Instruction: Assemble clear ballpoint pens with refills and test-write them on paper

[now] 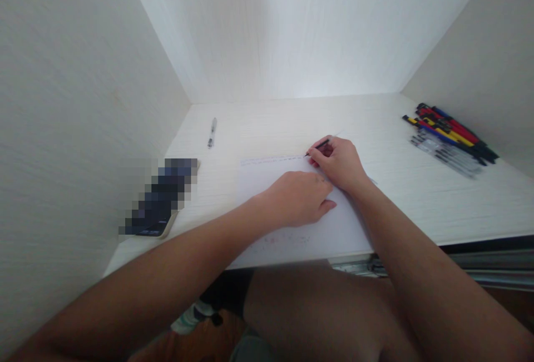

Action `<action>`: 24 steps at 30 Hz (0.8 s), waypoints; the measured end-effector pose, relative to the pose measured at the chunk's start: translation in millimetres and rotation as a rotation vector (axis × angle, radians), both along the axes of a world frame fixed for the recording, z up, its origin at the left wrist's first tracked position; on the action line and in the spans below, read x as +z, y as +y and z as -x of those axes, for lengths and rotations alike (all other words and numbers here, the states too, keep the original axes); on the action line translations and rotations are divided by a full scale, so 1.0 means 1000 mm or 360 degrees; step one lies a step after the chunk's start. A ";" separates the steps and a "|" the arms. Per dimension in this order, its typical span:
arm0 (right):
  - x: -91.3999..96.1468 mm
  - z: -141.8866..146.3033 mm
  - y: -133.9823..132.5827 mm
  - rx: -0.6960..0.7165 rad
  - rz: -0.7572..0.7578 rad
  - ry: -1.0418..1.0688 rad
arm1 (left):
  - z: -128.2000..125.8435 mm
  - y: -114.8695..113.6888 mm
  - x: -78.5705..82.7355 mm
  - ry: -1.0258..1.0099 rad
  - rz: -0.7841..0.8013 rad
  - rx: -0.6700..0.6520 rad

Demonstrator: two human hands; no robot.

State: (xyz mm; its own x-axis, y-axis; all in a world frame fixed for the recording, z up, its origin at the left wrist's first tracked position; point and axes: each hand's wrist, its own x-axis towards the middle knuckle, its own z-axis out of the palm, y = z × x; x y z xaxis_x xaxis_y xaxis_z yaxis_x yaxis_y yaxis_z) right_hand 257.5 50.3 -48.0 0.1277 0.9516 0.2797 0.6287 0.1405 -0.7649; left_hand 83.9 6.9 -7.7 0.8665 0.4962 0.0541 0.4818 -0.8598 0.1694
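A sheet of white paper (pixel 287 245) lies near the desk's front edge, with a line of small writing along its top and faint marks near its bottom. My right hand (pixel 340 162) grips a pen (pixel 322 145) with a dark grip section, its tip at the end of the written line. Across the middle of the sheet rests my left hand (pixel 298 195), palm down and holding nothing, the thumb apart from the fingers. Its fingertips are partly hidden beside my right hand.
On the left lies a phone (pixel 161 227), mostly blurred out. A clear pen (pixel 212 133) is behind it. At the right, a pile of red, yellow, blue and black pens (pixel 453 128) lies beside several clear pens (pixel 448 153). Panels enclose the white desk (pixel 267 123) on three sides.
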 end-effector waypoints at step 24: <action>0.003 0.001 -0.002 -0.0027 0.0017 0.0000 | 0.000 0.000 -0.001 0.0008 -0.0011 -0.0004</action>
